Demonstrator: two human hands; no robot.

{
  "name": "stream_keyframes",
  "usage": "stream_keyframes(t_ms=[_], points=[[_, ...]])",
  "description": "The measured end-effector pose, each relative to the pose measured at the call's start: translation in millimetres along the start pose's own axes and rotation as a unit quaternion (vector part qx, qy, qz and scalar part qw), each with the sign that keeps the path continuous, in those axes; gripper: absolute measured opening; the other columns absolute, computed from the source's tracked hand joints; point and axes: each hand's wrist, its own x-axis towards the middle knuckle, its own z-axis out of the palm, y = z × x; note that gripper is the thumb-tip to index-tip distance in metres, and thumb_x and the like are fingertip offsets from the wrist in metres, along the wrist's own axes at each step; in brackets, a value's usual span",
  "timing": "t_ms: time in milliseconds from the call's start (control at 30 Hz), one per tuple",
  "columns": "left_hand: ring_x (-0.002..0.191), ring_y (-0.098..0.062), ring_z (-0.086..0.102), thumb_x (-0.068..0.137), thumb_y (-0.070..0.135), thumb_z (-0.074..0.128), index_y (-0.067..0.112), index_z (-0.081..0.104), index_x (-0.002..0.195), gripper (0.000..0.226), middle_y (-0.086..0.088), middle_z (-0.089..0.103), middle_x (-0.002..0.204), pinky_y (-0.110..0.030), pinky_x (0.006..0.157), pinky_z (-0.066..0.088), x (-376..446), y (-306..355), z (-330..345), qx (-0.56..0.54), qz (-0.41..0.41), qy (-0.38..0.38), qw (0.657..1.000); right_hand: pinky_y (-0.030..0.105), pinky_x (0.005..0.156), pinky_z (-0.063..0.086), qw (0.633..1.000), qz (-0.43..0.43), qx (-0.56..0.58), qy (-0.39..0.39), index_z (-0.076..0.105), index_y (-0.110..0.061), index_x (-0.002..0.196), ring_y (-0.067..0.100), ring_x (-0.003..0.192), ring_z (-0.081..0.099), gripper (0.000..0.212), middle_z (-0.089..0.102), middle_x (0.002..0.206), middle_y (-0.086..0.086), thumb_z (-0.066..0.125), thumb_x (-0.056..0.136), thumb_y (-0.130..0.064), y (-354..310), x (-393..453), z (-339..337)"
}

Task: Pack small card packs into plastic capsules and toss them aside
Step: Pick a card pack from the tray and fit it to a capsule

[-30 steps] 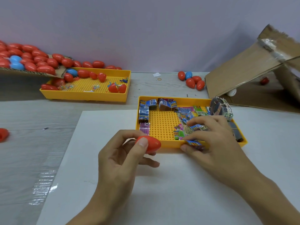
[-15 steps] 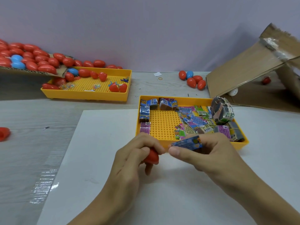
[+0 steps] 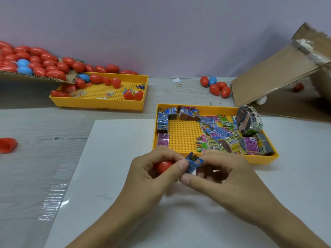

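Just in front of the near tray, our left hand grips a red capsule while our right hand pinches a blue card pack against it — not yet inside. Beyond that tray's right corner lie a few finished capsules; many packs remain — we judge plenty left.

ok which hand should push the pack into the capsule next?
Right. The right hand already pinches the blue card pack at the red capsule, which the left hand grips, so the left is probably best kept steadying it.
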Motion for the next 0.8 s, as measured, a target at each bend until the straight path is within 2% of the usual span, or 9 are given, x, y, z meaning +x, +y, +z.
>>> stream_keyframes(t_ms=[67, 133, 200, 267, 433, 600, 667, 733, 800], points=[[0.062, -0.010, 0.055, 0.079, 0.035, 0.070, 0.022, 0.073, 0.076, 0.013, 0.004, 0.063, 0.075, -0.015, 0.059, 0.043, 0, 1, -1, -0.020, -0.015, 0.009, 1.000, 0.027, 0.053, 0.043, 0.998, 0.006, 0.044, 0.032, 0.072, -0.023, 0.072, 0.010, 0.062, 0.055, 0.019, 0.062, 0.071, -0.003, 0.083, 0.074, -0.039, -1, 2, -2], [0.061, -0.012, 0.054, 0.079, 0.037, 0.069, 0.023, 0.073, 0.076, 0.015, 0.002, 0.061, 0.074, -0.018, 0.056, 0.042, 0, 2, -2, -0.032, -0.025, 0.014, 0.999, 0.032, 0.056, 0.048, 0.995, 0.008, 0.079, 0.056, 0.076, -0.023, 0.077, 0.012, 0.064, 0.059, 0.015, 0.067, 0.073, 0.001, 0.077, 0.072, -0.037, -2, 4, -4], [0.061, -0.012, 0.054, 0.079, 0.038, 0.069, 0.023, 0.072, 0.076, 0.015, 0.002, 0.061, 0.073, -0.018, 0.055, 0.042, 0, 2, -1, -0.036, -0.028, 0.013, 0.999, 0.031, 0.054, 0.046, 0.995, -0.001, 0.081, 0.060, 0.077, -0.024, 0.077, 0.014, 0.062, 0.057, 0.012, 0.067, 0.071, 0.003, 0.076, 0.073, -0.035, -2, 5, -5], [0.060, -0.011, 0.054, 0.079, 0.037, 0.069, 0.024, 0.073, 0.077, 0.013, 0.005, 0.061, 0.073, -0.017, 0.056, 0.042, 0, 1, -1, -0.032, -0.022, 0.016, 0.999, 0.036, 0.053, 0.044, 0.996, -0.011, 0.070, 0.062, 0.077, -0.024, 0.076, 0.022, 0.060, 0.055, 0.011, 0.064, 0.068, 0.005, 0.080, 0.074, -0.035, 0, 4, -5], [0.058, -0.012, 0.054, 0.076, 0.034, 0.074, 0.020, 0.077, 0.078, 0.014, 0.003, 0.063, 0.074, -0.018, 0.054, 0.043, 0, 0, -2, -0.048, -0.022, 0.046, 0.998, 0.030, 0.051, 0.038, 0.995, -0.008, 0.083, 0.054, 0.078, -0.024, 0.073, 0.017, 0.056, 0.048, 0.014, 0.059, 0.060, 0.003, 0.084, 0.069, -0.036, 0, 4, -8], [0.059, -0.014, 0.050, 0.071, 0.030, 0.075, 0.014, 0.072, 0.071, 0.016, -0.003, 0.058, 0.072, -0.020, 0.053, 0.039, 1, 2, -7, -0.135, -0.071, 0.015, 0.988, 0.028, 0.052, 0.037, 0.994, 0.008, 0.104, 0.018, 0.079, -0.022, 0.072, 0.015, 0.057, 0.048, 0.013, 0.060, 0.063, 0.012, 0.080, 0.068, -0.034, -2, 6, -14], [0.061, -0.015, 0.050, 0.071, 0.027, 0.074, 0.015, 0.070, 0.069, 0.013, -0.001, 0.058, 0.076, -0.019, 0.054, 0.039, 2, 4, -8, -0.150, -0.071, -0.008, 0.986, 0.031, 0.052, 0.038, 0.996, 0.006, 0.080, 0.034, 0.077, -0.023, 0.072, 0.013, 0.057, 0.048, 0.008, 0.059, 0.062, 0.009, 0.081, 0.071, -0.030, -2, 6, -13], [0.065, -0.015, 0.052, 0.072, 0.024, 0.073, 0.016, 0.069, 0.067, 0.010, -0.001, 0.059, 0.079, -0.019, 0.058, 0.040, 1, 5, -6, -0.137, -0.051, -0.037, 0.989, 0.026, 0.052, 0.040, 0.997, -0.008, 0.036, 0.071, 0.073, -0.024, 0.074, 0.007, 0.058, 0.049, 0.011, 0.059, 0.064, -0.001, 0.084, 0.077, -0.021, 0, 5, -9], [0.070, -0.013, 0.055, 0.073, 0.022, 0.072, 0.017, 0.070, 0.067, 0.008, 0.001, 0.060, 0.081, -0.016, 0.063, 0.043, 0, 6, -5, -0.114, -0.034, -0.052, 0.991, 0.028, 0.051, 0.044, 0.996, -0.027, 0.016, 0.087, 0.072, -0.026, 0.078, 0.009, 0.061, 0.055, 0.007, 0.062, 0.071, -0.007, 0.076, 0.076, -0.021, -1, 5, -5]])
